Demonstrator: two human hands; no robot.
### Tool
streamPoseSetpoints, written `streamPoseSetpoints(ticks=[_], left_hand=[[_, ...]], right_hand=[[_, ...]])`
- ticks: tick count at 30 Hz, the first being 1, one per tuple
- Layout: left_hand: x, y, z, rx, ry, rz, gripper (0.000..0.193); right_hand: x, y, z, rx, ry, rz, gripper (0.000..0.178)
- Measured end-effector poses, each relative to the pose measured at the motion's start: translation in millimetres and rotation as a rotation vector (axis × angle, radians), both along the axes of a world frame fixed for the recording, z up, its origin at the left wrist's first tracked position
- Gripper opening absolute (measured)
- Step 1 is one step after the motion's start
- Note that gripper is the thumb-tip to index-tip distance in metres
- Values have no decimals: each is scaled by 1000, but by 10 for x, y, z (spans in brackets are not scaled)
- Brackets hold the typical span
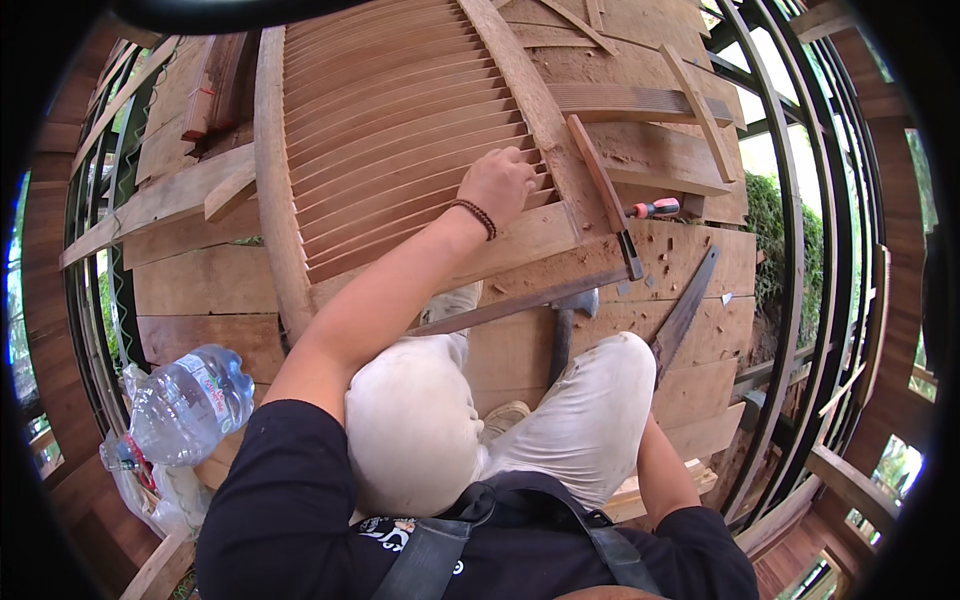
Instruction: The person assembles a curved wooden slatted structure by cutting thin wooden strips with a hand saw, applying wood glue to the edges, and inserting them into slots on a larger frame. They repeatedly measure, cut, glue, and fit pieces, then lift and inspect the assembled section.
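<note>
- I see slatted panel (400, 112), centre-far.
- Handsaw (688, 305): right of it, nearer.
- Left hand (497, 184): half-curled at the panel's right side; I cannot tell grip.
- Right hand: hidden, cannot tell.
- Screwdriver (656, 208): right of panel.

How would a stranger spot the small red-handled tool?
Start at the large slatted panel of brown wood under the left hand. Beside its lower right edge is a slim reddish-brown wooden saw arm; just right of that lies the small red-and-black-handled tool. Bright red sets it apart from the brown panel and saw arm.
</note>
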State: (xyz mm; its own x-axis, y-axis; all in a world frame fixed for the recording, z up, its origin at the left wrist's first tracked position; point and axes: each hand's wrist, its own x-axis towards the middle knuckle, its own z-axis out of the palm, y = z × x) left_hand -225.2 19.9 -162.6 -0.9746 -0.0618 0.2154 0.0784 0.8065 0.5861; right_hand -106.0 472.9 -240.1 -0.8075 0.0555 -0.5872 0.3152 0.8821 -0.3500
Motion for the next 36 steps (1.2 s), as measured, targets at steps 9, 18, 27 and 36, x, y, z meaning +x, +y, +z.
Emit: streamPoseSetpoints(ticks=[9,18,27,36], left_hand=[[-25,13,-17,103,2,15,10],[-5,-30,-105,117,62,-21,9],[-20,-69,-77,115,43,-68,9],[-6,-42,-100,142,22,-40,10]], right_hand=[[195,103,-113,38,-26,18,24],[211,62,-128,47,-52,31,23],[202,10,-151,45,-72,31,23],[168,119,-91,17,-108,-46,22]])
